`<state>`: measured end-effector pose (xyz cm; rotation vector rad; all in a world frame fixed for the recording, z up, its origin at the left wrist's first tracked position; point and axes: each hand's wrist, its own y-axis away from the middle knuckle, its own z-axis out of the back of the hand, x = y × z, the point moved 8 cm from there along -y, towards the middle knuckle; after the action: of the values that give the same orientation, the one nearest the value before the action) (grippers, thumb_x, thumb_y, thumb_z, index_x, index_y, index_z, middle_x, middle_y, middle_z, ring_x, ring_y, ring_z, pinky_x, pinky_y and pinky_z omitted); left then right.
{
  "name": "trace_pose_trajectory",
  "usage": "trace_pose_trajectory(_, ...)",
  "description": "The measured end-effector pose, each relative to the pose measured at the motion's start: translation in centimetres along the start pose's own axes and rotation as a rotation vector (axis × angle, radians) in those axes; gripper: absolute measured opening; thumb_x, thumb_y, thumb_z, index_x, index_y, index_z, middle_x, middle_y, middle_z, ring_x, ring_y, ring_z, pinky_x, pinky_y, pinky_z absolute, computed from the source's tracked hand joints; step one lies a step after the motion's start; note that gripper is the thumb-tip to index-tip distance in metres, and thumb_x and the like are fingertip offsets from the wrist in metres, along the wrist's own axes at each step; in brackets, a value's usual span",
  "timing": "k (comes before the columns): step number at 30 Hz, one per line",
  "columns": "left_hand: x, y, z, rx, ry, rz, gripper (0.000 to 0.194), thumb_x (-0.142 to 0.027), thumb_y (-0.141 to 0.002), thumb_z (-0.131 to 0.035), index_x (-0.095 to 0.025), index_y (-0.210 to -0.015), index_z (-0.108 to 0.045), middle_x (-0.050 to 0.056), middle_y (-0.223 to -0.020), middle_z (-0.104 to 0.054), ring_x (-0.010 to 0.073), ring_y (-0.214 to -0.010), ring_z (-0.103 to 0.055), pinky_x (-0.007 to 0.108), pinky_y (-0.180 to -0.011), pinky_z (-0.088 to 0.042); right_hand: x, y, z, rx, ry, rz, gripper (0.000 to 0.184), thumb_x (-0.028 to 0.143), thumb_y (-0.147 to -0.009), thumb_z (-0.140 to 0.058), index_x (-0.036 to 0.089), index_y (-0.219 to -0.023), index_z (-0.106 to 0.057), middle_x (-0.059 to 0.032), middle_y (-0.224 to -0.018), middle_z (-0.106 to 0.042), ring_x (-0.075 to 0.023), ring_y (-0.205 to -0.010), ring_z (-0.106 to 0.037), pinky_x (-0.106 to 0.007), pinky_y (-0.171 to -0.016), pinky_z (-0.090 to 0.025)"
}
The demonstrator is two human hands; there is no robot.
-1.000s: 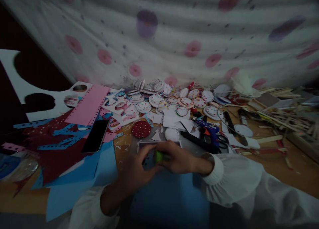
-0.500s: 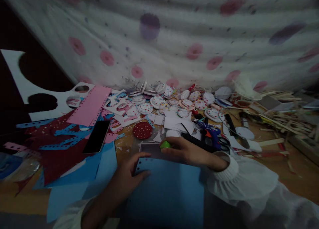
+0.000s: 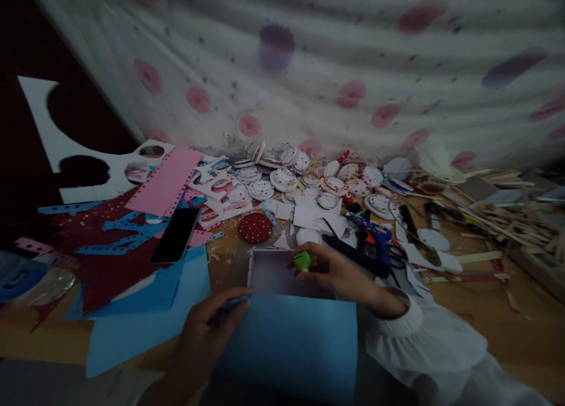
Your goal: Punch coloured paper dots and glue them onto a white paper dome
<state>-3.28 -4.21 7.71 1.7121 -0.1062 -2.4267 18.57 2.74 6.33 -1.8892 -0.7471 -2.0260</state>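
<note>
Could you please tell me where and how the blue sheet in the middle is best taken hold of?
I would take the blue sheet by its far left corner, pinching from the left. It looks thin and broad, so an edge suits pinching; the left hand appears to pinch there, while the right hand holds the green tool.

And the held blue sheet (image 3: 300,341) hides the near part of the shallow box (image 3: 271,273) behind it! At its left corner, the left hand (image 3: 207,323) covers what it pinches; behind its right side, the right hand (image 3: 333,270) masks part of a green object (image 3: 302,260). Right of the sheet, the white sleeve (image 3: 441,344) runs off the bottom edge.
</note>
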Motion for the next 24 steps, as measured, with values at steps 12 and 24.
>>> trace_pose_trajectory(12, 2.5, 1.0, 2.9, -0.174, -0.028, 0.067, 0.027, -0.047, -0.079, -0.067, -0.024, -0.090, -0.075, 0.003, -0.103, -0.077, 0.0291, -0.100, -0.069, 0.034, -0.084, -0.058, 1.3, 5.3, 0.8, -0.131, -0.156, 0.135, 0.041, 0.056, -0.082, -0.066, 0.025, -0.109, -0.066, -0.0111, -0.132, -0.061, -0.0261, -0.115, -0.060, -0.040, -0.095, -0.047)
trace_pose_trajectory(24, -0.1, 2.5, 3.0, -0.179, 0.066, -0.188, 0.018, -0.036, -0.084, -0.062, -0.023, -0.096, -0.068, 0.007, -0.119, -0.065, 0.0272, -0.112, -0.061, 0.032, -0.089, -0.055, -0.3, 9.1, -2.2, -0.203, 0.224, 0.017, 0.027, 0.047, -0.080, -0.069, 0.022, -0.089, -0.067, -0.0053, -0.086, -0.068, -0.0219, -0.083, -0.064, -0.032, -0.076, -0.052)
